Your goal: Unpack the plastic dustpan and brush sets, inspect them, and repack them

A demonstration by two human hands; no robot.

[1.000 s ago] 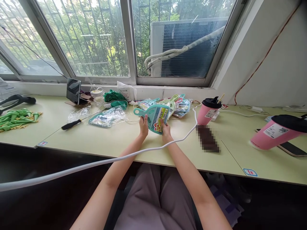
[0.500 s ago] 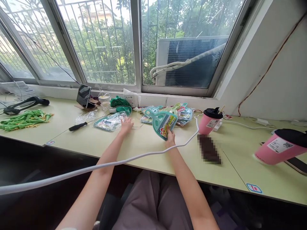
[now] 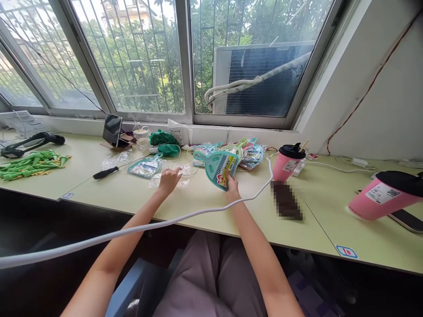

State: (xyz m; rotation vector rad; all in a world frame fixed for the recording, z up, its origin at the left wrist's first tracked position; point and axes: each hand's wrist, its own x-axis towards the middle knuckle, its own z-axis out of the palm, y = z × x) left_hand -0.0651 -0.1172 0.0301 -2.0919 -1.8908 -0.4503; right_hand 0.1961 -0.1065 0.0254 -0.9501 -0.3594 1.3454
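Observation:
In my right hand (image 3: 233, 185) I grip a small teal dustpan (image 3: 213, 167) by its pan end, thumb over the yellow printed label; its handle points up and left. My left hand (image 3: 169, 180) is closed low over the table, fingers curled at a clear plastic bag (image 3: 185, 171) that spreads on both sides of it. Left of that hand lies another teal dustpan (image 3: 145, 166) with a printed card. Behind the held dustpan is a pile of packed dustpans (image 3: 253, 155) in teal, green and pink.
A white cable (image 3: 198, 214) crosses in front of both forearms. A screwdriver (image 3: 105, 172), green fabric (image 3: 163, 138), a propped phone (image 3: 112, 129) and green strips (image 3: 35, 164) are to the left. Two pink cups (image 3: 287, 165) and a pixelated dark patch (image 3: 287, 200) are to the right.
My left hand has drawn back toward me, off the left dustpan, and clear plastic now shows around it. The right hand still holds its dustpan, with the view shifted slightly.

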